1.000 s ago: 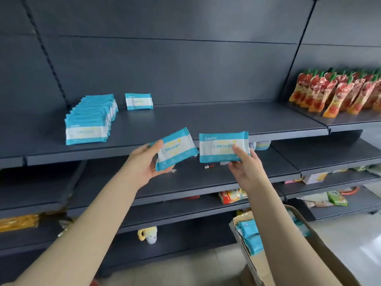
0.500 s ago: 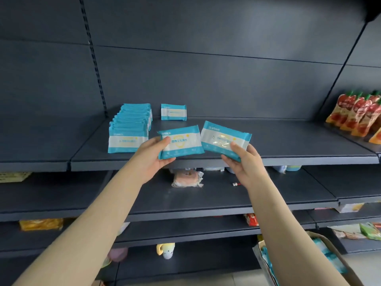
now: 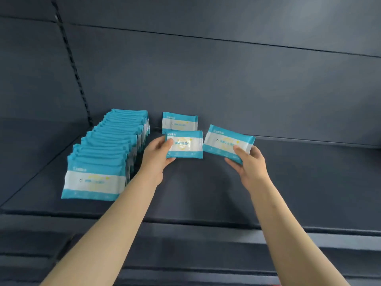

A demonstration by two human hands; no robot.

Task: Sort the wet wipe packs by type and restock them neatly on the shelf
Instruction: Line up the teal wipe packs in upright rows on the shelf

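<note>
Restocking step. Over the dark metal shelf (image 3: 288,182), left hand (image 3: 158,153) and right hand (image 3: 250,162) each pinch one teal-and-white plastic wet wipe pack (left pack (image 3: 184,144), right pack (image 3: 227,141)), grip closed. Next, likely: stand left pack before the lone upright pack (image 3: 179,123).

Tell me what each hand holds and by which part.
The left hand pinches one wipe pack by its left end; the right hand pinches a second pack by its lower right corner.
</note>
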